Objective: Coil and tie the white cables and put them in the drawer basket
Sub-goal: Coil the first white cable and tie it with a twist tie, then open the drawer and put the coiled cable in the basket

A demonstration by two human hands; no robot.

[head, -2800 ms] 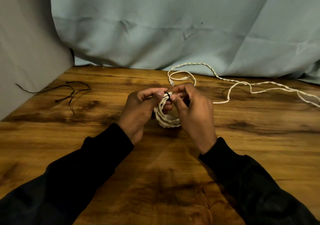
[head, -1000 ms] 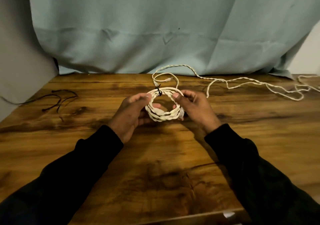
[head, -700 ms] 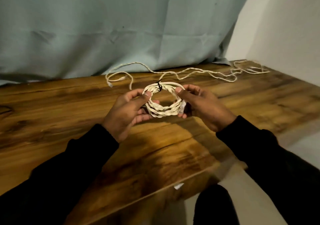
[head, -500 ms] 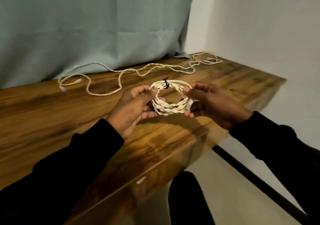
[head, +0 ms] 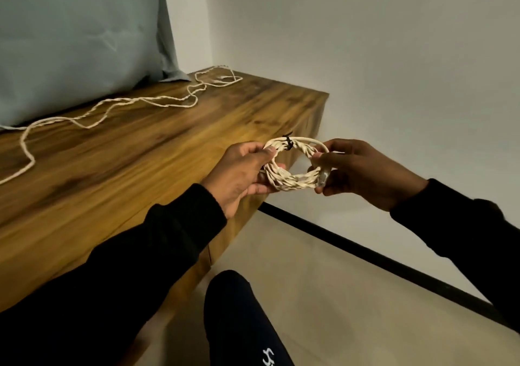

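A coiled white cable forms a small ring bound at its top by a black tie. My left hand grips the ring's left side with thumb and fingers. My right hand pinches its right side. The coil hangs in the air just past the table's right end. A second white cable lies loose and uncoiled along the back of the wooden table. No drawer basket is in view.
A blue-grey cloth hangs behind the table. White walls stand to the right, with a black strip along the pale floor. My dark-trousered leg shows at the bottom.
I have turned to the right. Both hands carried the tied coil from above the table's middle to beyond its right end. The loose cable now lies far to the left.
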